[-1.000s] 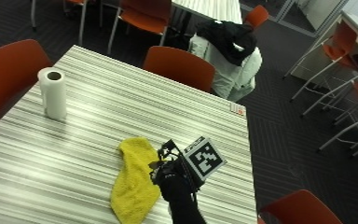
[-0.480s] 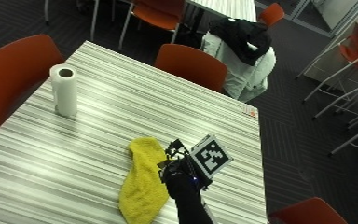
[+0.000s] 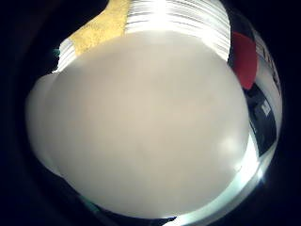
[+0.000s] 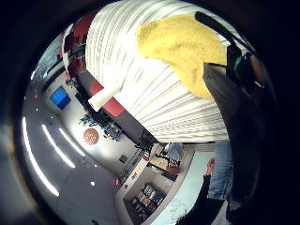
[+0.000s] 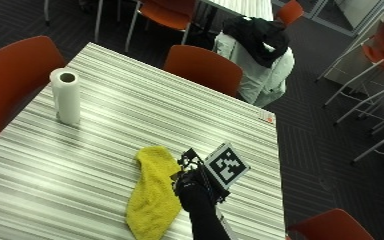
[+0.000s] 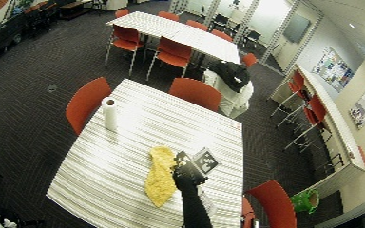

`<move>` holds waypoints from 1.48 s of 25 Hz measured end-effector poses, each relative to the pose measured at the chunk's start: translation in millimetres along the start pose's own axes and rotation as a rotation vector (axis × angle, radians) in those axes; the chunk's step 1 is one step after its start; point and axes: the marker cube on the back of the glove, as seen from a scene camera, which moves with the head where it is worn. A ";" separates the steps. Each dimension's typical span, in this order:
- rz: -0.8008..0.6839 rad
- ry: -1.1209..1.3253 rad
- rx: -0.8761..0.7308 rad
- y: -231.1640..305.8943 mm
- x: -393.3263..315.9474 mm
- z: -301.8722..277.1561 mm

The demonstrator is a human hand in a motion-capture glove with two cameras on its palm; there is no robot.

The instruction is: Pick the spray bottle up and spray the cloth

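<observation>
gloved right hand (image 5: 191, 184) lower centre, grip cannot tell | pale bottle (image 3: 141, 127) against palm | yellow cloth (image 5: 153, 197) just left on table (image 5: 145, 110)

1 yellow cloth (image 5: 153, 195) is being counted on the striped table (image 5: 132, 115), with 1 paper towel roll (image 5: 66, 96) standing at its 10 o'clock. 1 gloved hand (image 5: 191, 186) is being seen at the cloth's 3 o'clock. 2 red chairs (image 5: 202, 68) are being counted against the table's far edges.
</observation>
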 end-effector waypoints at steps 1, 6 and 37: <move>-0.003 -0.001 0.001 0.0 0.4 -0.2; -0.009 -0.008 0.003 0.3 2.2 -1.0; -0.701 -0.660 0.144 36.3 -59.3 -17.2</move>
